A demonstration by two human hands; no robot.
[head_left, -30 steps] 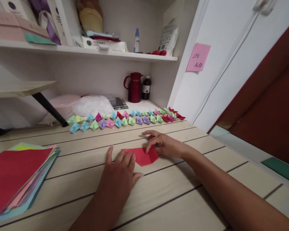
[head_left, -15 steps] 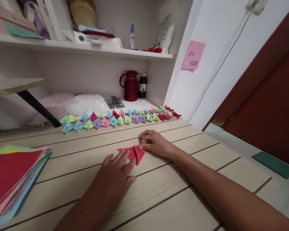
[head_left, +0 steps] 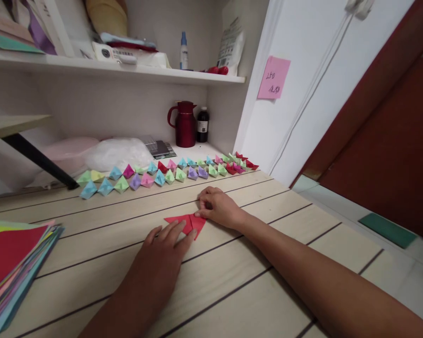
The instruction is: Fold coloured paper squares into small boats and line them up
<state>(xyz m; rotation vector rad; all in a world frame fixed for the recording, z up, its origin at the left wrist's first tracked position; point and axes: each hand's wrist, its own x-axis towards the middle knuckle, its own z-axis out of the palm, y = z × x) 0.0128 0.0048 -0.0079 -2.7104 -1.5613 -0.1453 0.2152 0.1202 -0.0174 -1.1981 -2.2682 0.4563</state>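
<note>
A red paper [head_left: 186, 223], folded into a downward-pointing triangle, lies on the pale wooden table [head_left: 232, 281]. My left hand [head_left: 162, 253] rests flat on its left half, fingers stretched out and pressing. My right hand [head_left: 216, 206] sits at the paper's upper right corner with its fingers curled together, pinching or pressing that edge. Beyond the hands, several small folded paper shapes [head_left: 162, 173] in blue, green, pink, purple and red stand in two rows along the table's far edge.
A stack of coloured paper sheets [head_left: 10, 263], red on top, lies at the left edge. A dark red jug [head_left: 183, 124] and a dark bottle [head_left: 202, 125] stand in the white shelf. A pink note [head_left: 273, 77] sticks on the white door.
The red paper's right flap has been folded inward, making a narrower triangle. My right hand came in to its upper right corner and closed. The view has drifted, shifting everything left.
</note>
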